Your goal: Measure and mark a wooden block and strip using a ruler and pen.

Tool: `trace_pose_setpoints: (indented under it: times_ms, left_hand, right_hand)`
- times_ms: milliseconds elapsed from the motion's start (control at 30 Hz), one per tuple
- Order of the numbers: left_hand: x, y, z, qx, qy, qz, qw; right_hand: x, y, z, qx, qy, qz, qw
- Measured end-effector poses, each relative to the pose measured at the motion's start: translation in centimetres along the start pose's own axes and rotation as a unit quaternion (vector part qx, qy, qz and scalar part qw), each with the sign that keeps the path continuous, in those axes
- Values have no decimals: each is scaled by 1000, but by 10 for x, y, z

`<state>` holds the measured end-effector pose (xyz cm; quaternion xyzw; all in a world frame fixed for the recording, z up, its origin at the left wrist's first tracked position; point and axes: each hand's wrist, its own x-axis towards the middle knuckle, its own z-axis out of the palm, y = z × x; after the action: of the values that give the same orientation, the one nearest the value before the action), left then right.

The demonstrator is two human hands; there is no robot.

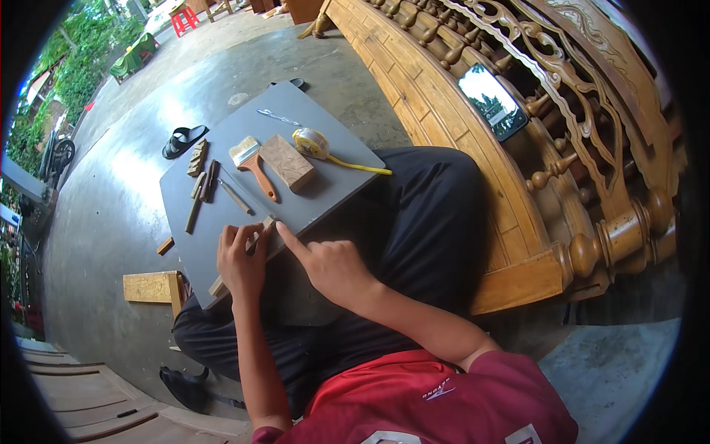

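My left hand (241, 260) is closed in a pinch on a small wooden piece (268, 221) at the near edge of a grey board (325, 194). My right hand (333, 270) stretches its index finger to the end of that piece, the other fingers curled and holding nothing. Beyond them lie a paintbrush (260, 180) with an orange handle, a wooden block (287, 164) and a tape measure (310, 143) with its yellow blade partly out. A slim pencil-like tool (237, 197) and dark sticks (210, 182) lie to the left. What my left palm covers is hidden.
A carved wooden bench (473, 185) runs along the right, with a phone (492, 102) on it. Small wood pieces (197, 157) sit on the board's left side. A black sandal (183, 140) and a wooden plank (151, 287) are on the floor.
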<state>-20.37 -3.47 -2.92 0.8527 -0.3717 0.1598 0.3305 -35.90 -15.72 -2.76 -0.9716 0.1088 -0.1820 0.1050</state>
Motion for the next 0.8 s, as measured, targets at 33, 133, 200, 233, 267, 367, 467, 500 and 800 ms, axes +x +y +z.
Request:
trace_pose_setpoints:
  times_ms: [33,133,200,233,267,367,467,500,800]
  left_hand:
    - [0,-1,-1,-1,-1,2,1000]
    - [-1,-3,-4,4,2,7,1000]
    - [0,-2,-8,18,-4,5,1000]
    - [0,-2,-8,19,0,6,1000]
    - [-1,-2,-6,9,-2,5,1000]
    - [0,1,0,-2,1,8,1000]
    - [0,3,4,-17,-7,0,1000]
    - [0,1,2,-14,-5,-4,1000]
    - [0,-2,-6,-4,30,1,1000]
  right_hand:
    - [-8,-1,-3,14,3,-1,1000]
    - [-35,-6,-17,40,-18,3,999]
    - [-36,-6,-20,36,-13,-4,999]
    - [-35,-6,-22,34,-8,-11,999]
    - [-32,-5,-19,35,-5,-15,999]
    - [-9,2,-3,21,9,-16,1000]
    - [7,5,5,12,2,0,1000]
    - [7,4,5,9,7,-3,1000]
    - [-40,1,-23,36,6,-13,999]
